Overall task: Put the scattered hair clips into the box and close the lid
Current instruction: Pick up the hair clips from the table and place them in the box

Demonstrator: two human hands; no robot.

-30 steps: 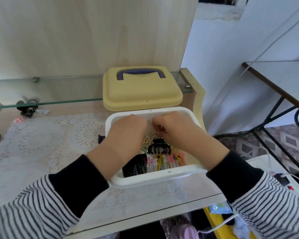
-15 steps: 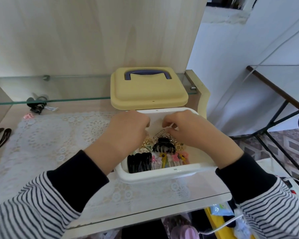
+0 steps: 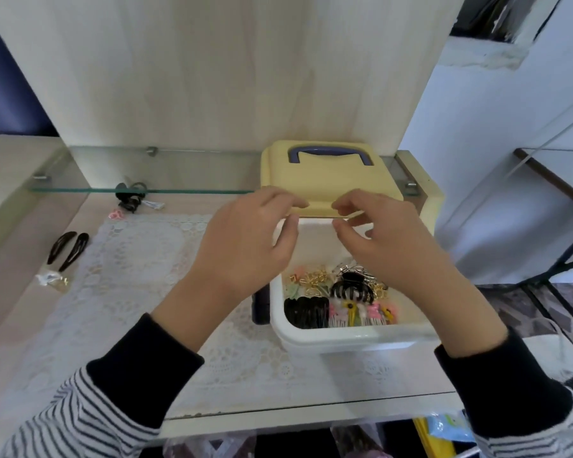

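Observation:
A white box (image 3: 351, 340) stands on the lace mat, holding several clips, among them a black claw clip (image 3: 353, 290) and black snap clips (image 3: 306, 312). Its yellow lid (image 3: 328, 180) with a purple handle lies just behind it. My left hand (image 3: 245, 246) and my right hand (image 3: 384, 239) hover above the box's far rim, fingers loosely curled near the lid's front edge, holding nothing. Two dark snap clips (image 3: 68, 251), a small wrapped gold clip (image 3: 52, 280), a pink clip (image 3: 116, 213) and a black clip bundle (image 3: 131, 196) lie on the table at left.
A glass shelf (image 3: 113, 190) runs along the back above the table, against a wooden panel. A dark object (image 3: 260, 307) lies beside the box's left wall. The table's front edge is close below; a metal-legged table (image 3: 556, 180) stands at right.
Both hands have lifted out of the box and moved back toward the lid's front edge. The view has shifted, bringing the loose clips at left into sight.

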